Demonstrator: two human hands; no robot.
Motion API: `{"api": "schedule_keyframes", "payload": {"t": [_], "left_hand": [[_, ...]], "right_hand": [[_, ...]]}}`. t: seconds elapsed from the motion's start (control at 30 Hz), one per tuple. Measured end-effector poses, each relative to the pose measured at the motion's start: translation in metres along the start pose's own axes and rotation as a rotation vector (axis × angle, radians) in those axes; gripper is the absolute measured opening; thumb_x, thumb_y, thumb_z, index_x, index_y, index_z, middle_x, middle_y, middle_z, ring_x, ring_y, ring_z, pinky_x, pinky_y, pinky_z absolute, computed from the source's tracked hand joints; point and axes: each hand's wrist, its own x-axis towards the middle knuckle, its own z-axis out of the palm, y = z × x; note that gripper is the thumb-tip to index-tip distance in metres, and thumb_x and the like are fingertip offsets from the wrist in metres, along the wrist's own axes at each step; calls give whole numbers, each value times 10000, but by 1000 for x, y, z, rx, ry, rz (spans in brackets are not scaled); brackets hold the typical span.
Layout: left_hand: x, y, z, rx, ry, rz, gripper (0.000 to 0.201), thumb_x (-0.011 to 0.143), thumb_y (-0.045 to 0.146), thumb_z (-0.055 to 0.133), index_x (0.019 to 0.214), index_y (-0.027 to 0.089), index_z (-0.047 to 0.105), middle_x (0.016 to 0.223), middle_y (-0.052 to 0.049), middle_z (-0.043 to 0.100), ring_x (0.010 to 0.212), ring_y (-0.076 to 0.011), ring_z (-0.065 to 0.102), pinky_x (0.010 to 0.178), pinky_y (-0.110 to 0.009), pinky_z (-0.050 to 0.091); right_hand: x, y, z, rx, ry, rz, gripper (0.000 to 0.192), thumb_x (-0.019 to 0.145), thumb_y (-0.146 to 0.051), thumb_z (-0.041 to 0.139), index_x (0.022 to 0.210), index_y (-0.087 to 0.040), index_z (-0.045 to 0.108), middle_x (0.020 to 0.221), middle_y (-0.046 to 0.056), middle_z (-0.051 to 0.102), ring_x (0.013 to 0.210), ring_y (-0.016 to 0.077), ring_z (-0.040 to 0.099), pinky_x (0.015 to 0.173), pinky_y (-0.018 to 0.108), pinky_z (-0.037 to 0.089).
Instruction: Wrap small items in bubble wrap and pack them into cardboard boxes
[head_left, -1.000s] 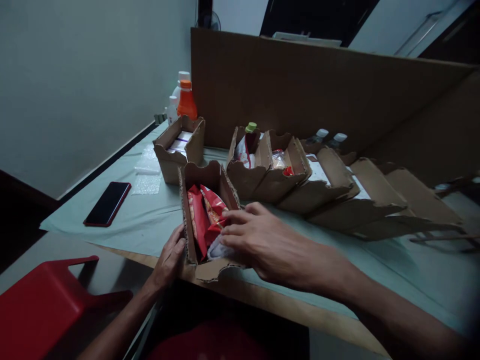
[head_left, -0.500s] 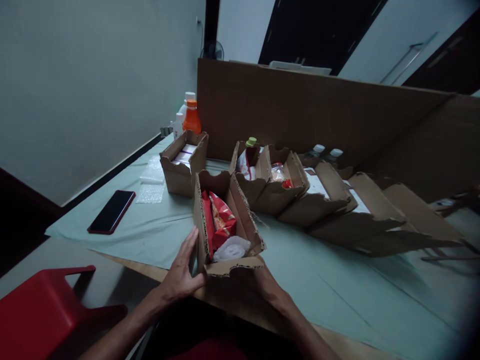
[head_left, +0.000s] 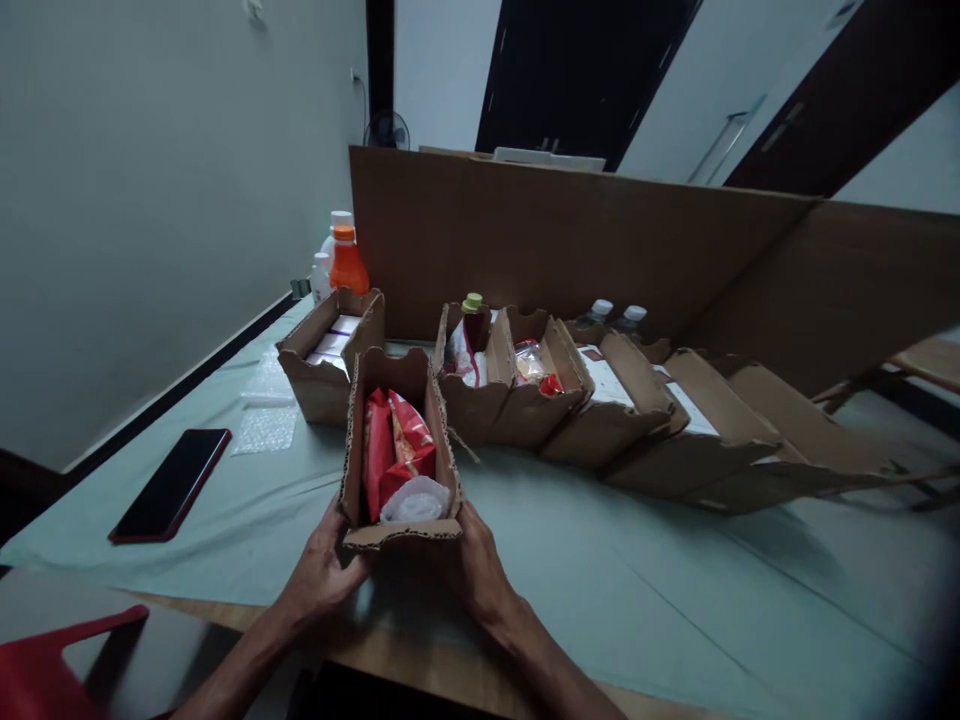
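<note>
Between my two hands is an open-topped cardboard box (head_left: pixel 401 368) at the front of the table. Inside it lie red snack packets (head_left: pixel 409 440) and a whitish, translucent plastic item (head_left: pixel 416 500) whose kind I cannot make out. My left hand (head_left: pixel 319 570) grips the box's left side near the front corner, its thumb along the lower front. On the right side, my right hand (head_left: pixel 480 565) presses against the box, with its fingers partly hidden beneath and behind it.
Several cardboard boxes (head_left: pixel 574 440) stand in a row, holding packets and white items. Another box (head_left: pixel 322 395) with white cartons is at left, before an orange bottle (head_left: pixel 349 265). A phone (head_left: pixel 172 485) and bubble wrap (head_left: pixel 264 430) lie left. A cardboard panel (head_left: pixel 480 230) rises behind.
The view has swung to the right and come closer to the table. Both hands still hold the box, which now faces me more squarely; my right hand shows more at its side.
</note>
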Motion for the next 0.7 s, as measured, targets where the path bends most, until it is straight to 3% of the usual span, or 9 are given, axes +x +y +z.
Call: {"api": "schedule_keyframes", "payload": {"t": [0.13,0.27,0.4,0.47,0.7], "left_hand": [[23,-3,-7,5,22,-31,280,737,375,662,952,197,692,858,-54,695,832,-244,669,789,-362,571],[79,7,-8,-43,122,-64,465,756,415,619,1145,161,650,1030,-75,718,954,-232,675,859,-346,548],[124,5,0,51,226,-126,377,783,422,574,989,128,687,907,-86,713,846,-239,651,816,-373,532],[128,-1,6,80,250,-136,375,777,415,595,990,119,679,908,-96,695,840,-245,635,824,-391,522],[101,-11,16,161,335,-87,429,809,348,625,1189,151,602,1112,-114,603,998,-252,605,878,-412,524]], "right_hand": [[25,3,3,28,-31,18,692,840,-164,619,1501,-226,424,1318,129,660,1215,305,618,995,446,537],[61,18,7,48,60,50,576,876,-185,558,1449,-178,489,1411,155,605,1312,283,567,1107,462,465],[57,40,9,9,73,77,435,907,-238,550,1335,-189,612,1436,153,595,1347,271,550,1145,460,433],[40,48,9,-2,27,97,387,910,-239,548,1280,-190,652,1424,153,606,1327,265,570,1123,450,459],[1,60,12,-50,-39,102,309,899,-196,547,1157,-200,718,1383,142,642,1290,273,594,1127,503,438]]}}
